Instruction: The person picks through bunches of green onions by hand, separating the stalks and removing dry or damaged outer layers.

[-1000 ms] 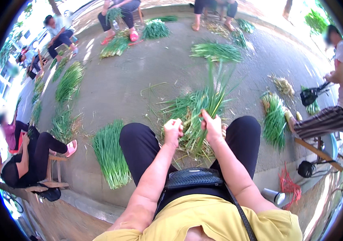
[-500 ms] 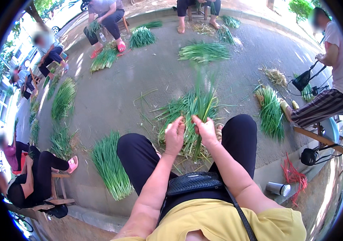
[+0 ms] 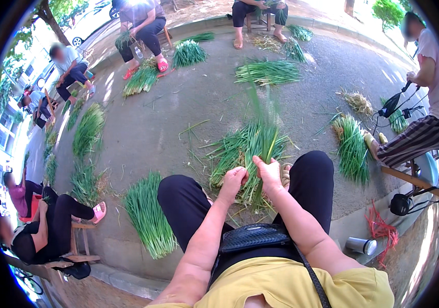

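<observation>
My right hand (image 3: 270,175) is closed round a bunch of long green chives (image 3: 266,141), whose blurred leaf tips point away from me. Beside it, slightly to the left, my left hand (image 3: 234,180) has its fingers pinched together; what is between them, if anything, is too small to make out. Both hands are between my knees, above a loose, tangled pile of chives (image 3: 227,153) on the ground. Left of my left knee lies a neater, aligned heap of chives (image 3: 150,218), pale stem ends toward me.
A black bag (image 3: 253,237) rests on my lap. To my right are a steel flask (image 3: 360,245), red plastic ties (image 3: 382,228) and another chive pile (image 3: 351,149) by a seated person's feet. Several people sit around the pavement with chive heaps, one pile (image 3: 268,72) straight ahead.
My left hand has drawn slightly back toward me and its fingers have curled in tighter. The chives in my right hand have swayed a little. The view has shifted slightly.
</observation>
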Demonstrator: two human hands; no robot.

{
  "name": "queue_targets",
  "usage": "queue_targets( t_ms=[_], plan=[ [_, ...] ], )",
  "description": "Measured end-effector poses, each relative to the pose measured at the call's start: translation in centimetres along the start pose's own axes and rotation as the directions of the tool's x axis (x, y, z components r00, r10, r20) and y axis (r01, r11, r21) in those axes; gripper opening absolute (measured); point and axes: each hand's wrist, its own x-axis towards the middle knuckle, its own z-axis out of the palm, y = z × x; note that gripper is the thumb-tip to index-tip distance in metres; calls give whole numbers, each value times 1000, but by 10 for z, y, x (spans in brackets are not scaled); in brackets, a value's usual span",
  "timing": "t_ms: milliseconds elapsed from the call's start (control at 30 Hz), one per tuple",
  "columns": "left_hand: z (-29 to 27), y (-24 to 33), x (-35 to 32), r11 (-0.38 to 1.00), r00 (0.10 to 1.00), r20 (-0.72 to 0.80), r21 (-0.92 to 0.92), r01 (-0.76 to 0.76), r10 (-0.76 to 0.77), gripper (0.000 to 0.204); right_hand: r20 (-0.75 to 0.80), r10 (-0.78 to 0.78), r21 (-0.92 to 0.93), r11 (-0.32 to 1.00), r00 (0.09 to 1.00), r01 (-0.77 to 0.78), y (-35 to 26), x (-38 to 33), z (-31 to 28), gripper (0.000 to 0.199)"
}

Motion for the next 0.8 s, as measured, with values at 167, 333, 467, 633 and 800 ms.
queue_targets(
  t_ms=[167,333,467,633,800],
  plan=[
    [5,13,-7,997,999,37,-74,17,-14,24,-92,3,126,992,996,9,8,20,-12,16],
    [-15,20,-11,933,985,-160,-360,5,-67,21,-89,-58,245,966,994,78,0,34,-29,13],
    [-41,17,-10,984,964,-267,-167,-67,20,16,31,-34,220,975,999,26,-11,30,-23,17],
    [-17,24,-10,947,994,-68,-315,62,-88,27,220,76,107,989,973,-101,1,15,-13,18],
    [1,33,-12,954,976,103,-211,211,-193,25,243,123,-112,989,962,-98,8,10,-6,25]
  ],
)
